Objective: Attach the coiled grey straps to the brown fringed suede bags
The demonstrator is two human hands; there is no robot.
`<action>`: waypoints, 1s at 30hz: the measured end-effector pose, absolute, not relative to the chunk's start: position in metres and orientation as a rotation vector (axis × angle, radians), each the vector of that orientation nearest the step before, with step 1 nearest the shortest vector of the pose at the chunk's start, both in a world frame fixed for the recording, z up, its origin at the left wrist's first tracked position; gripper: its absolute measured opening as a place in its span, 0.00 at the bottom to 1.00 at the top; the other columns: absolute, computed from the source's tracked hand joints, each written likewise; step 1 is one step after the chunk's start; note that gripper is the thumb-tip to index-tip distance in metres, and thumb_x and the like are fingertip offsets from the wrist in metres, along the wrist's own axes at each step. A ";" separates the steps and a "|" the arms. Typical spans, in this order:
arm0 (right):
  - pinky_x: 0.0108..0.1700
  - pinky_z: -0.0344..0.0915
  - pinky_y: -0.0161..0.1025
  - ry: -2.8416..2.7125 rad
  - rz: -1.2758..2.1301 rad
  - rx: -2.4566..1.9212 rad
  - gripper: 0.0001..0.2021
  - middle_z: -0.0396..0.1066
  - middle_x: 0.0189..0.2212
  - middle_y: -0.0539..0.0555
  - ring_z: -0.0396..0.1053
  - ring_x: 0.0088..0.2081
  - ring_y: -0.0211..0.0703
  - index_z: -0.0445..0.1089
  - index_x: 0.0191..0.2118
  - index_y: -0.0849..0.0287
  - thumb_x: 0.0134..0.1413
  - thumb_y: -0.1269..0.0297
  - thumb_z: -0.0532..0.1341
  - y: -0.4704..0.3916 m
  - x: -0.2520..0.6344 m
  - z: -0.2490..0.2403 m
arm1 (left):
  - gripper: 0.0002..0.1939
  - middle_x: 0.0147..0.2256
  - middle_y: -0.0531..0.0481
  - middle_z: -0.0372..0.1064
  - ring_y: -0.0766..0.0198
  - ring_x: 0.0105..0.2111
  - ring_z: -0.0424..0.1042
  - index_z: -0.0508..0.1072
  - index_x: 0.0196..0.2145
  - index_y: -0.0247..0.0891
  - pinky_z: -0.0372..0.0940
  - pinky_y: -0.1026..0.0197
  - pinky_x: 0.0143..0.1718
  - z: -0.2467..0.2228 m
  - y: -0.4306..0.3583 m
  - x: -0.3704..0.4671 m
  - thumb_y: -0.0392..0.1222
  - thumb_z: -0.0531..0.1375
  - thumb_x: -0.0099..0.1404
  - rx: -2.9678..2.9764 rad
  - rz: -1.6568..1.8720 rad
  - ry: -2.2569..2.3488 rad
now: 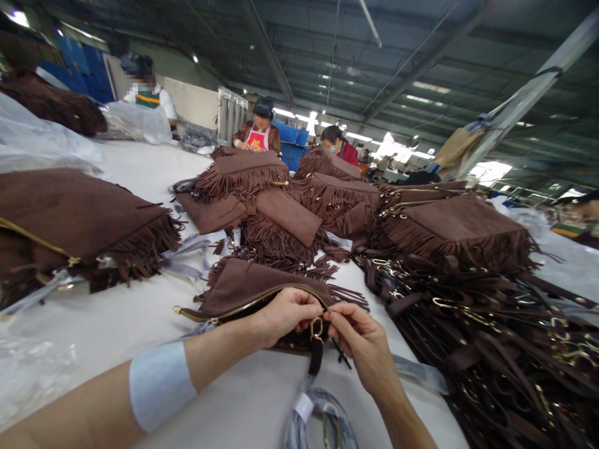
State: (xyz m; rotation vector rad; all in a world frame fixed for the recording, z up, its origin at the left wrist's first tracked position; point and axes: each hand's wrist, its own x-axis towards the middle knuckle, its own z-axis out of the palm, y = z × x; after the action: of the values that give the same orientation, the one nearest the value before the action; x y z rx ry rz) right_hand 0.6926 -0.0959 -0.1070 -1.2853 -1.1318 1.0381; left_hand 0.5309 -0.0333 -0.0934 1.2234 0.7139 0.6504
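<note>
Evidently, my left hand (294, 313) and right hand (359, 333) pinch the bag (264, 285) at its right end; advisably, the clasp (312, 328) hangs untwisted.

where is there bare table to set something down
White tabletop shows bare between the large left bag and the left forearm, and between that forearm and the wrapped coil. A narrow strip shows between the near fringed bag and the strap pile. Crowded: right, under that pile; far middle, under stacked bags.
</note>
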 end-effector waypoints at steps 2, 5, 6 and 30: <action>0.17 0.43 0.27 -1.100 1.050 -1.256 0.15 0.66 0.19 0.46 0.50 0.16 0.27 0.73 0.34 0.58 0.47 0.51 0.69 -0.096 0.690 -0.108 | 0.13 0.19 0.58 0.59 0.72 0.20 0.56 0.68 0.26 0.34 0.49 0.66 0.22 -0.094 -0.033 0.531 0.48 0.61 0.49 1.233 0.642 0.705; 0.17 0.42 0.26 -1.037 1.065 -1.216 0.15 0.63 0.19 0.44 0.49 0.17 0.26 0.73 0.33 0.57 0.45 0.52 0.70 -0.096 0.686 -0.110 | 0.14 0.19 0.58 0.59 0.72 0.20 0.56 0.67 0.25 0.34 0.48 0.66 0.22 -0.095 -0.034 0.531 0.49 0.62 0.49 1.238 0.642 0.674; 0.17 0.42 0.26 -1.019 1.073 -1.207 0.15 0.63 0.19 0.44 0.49 0.17 0.26 0.74 0.33 0.57 0.45 0.52 0.70 -0.095 0.684 -0.111 | 0.14 0.19 0.58 0.59 0.73 0.20 0.56 0.67 0.25 0.34 0.49 0.66 0.22 -0.095 -0.034 0.531 0.49 0.62 0.49 1.234 0.643 0.665; 0.30 0.61 0.35 -1.625 0.394 -1.235 0.08 0.67 0.23 0.48 0.64 0.26 0.37 0.70 0.28 0.56 0.59 0.63 0.60 -0.098 0.681 -0.114 | 0.05 0.15 0.58 0.58 0.73 0.18 0.53 0.66 0.19 0.35 0.48 0.67 0.21 -0.099 -0.045 0.542 0.39 0.59 0.45 1.118 0.789 0.784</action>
State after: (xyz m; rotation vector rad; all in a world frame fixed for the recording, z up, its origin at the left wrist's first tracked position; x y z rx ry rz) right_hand 0.6814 -0.0981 -0.1142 -1.2353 -1.6255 0.3938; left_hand 0.5417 -0.0451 -0.0994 1.1180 0.7835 0.7892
